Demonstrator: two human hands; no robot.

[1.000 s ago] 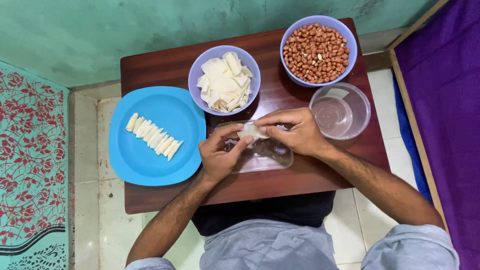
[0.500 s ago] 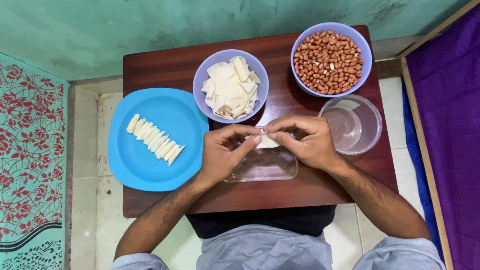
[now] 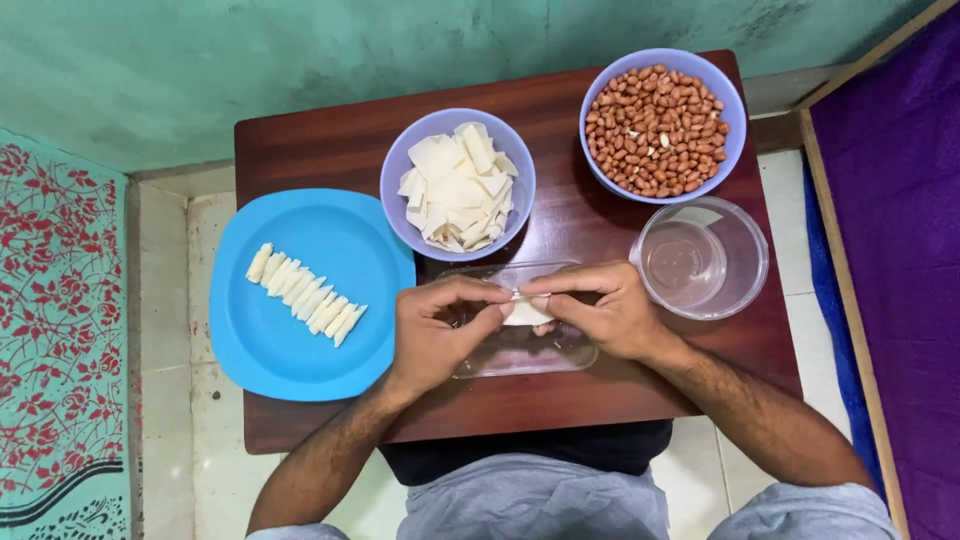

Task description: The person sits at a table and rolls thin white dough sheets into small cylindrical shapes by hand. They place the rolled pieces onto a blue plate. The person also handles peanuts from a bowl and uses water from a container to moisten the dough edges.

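On the far left a patterned cloth hangs beside the low wooden table. On the left part of the table lies a blue plate, and on it a slanted row of pale rolled pieces, each one touching the next. Next comes the left hand, with its fingers bent and its fingertips pinching one end of a small white wrapper. Behind the hands stands a lilac bowl full of flat white wrapper sheets. Under the hands a clear shallow tray rests on the table. The right hand pinches the other end of the wrapper, so both hands hold it together just above the tray. Further right is a second lilac bowl heaped with peanuts, and in front of it a clear round cup. A purple fabric fills the right edge.
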